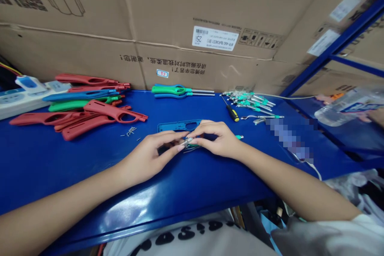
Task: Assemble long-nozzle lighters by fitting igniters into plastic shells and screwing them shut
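Observation:
Between both hands, low over the blue table, is a lighter's inner assembly [188, 141], a small clear and metal piece with some green. My left hand [147, 156] pinches it from the left with thumb and fingertips. From the right, my right hand [221, 138] pinches its other side, hiding part of it. A green-tipped metal end [239, 137] sticks out beyond my right hand. Just behind my fingers lies a blue lighter shell half [169, 125], its inside facing up and its right end partly covered.
Red, blue and green lighter shells [102, 114] pile at the left near small metal pins [131, 131] and a power strip [30, 98]. Assembled-looking lighters [171, 91], lighter inner parts [249, 100] and a screwdriver [232, 113] lie behind. A cardboard wall [168, 20] backs the table.

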The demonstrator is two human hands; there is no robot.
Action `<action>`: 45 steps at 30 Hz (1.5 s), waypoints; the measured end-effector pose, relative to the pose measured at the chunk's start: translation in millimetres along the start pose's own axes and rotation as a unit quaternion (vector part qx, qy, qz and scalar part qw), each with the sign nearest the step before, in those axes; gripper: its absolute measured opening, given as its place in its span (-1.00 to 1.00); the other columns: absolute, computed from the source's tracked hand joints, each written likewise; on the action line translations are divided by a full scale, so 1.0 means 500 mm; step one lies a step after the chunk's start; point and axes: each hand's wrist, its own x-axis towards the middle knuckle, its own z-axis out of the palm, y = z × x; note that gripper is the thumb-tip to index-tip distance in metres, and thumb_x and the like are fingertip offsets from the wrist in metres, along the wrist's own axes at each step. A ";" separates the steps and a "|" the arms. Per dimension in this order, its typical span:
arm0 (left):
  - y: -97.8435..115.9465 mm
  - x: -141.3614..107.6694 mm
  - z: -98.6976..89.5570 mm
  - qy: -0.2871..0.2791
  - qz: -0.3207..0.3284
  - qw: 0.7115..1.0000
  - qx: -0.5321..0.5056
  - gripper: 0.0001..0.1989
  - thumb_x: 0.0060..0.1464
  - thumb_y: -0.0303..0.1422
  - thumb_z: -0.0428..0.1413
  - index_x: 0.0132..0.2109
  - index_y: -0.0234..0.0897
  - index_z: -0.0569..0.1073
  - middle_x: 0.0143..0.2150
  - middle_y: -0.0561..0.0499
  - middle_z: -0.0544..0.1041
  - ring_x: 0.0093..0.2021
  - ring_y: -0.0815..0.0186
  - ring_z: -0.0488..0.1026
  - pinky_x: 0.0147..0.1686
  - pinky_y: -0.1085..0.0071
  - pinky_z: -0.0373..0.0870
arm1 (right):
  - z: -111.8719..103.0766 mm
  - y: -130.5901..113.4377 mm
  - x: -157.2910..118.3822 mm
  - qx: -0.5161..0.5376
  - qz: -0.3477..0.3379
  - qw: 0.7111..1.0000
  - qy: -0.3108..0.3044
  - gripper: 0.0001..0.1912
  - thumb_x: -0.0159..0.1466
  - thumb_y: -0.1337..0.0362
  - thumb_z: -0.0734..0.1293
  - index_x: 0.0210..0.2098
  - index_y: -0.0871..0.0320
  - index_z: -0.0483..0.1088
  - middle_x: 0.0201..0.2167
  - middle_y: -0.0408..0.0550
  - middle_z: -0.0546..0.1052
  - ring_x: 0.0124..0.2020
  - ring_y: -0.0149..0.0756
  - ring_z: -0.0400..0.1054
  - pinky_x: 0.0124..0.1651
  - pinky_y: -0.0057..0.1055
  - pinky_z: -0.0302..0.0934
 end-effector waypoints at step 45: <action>-0.012 0.009 -0.004 0.027 -0.146 0.985 -0.091 -0.64 0.13 -0.12 0.20 -0.05 -0.26 0.58 -0.16 -0.07 0.61 -0.28 0.24 0.48 -0.35 0.36 0.43 | -0.014 0.017 -0.003 0.208 0.249 0.942 -0.089 -0.70 0.21 0.09 0.47 -0.28 0.24 0.55 -0.51 -0.16 0.51 -0.65 -0.53 0.33 -0.57 -0.53 0.30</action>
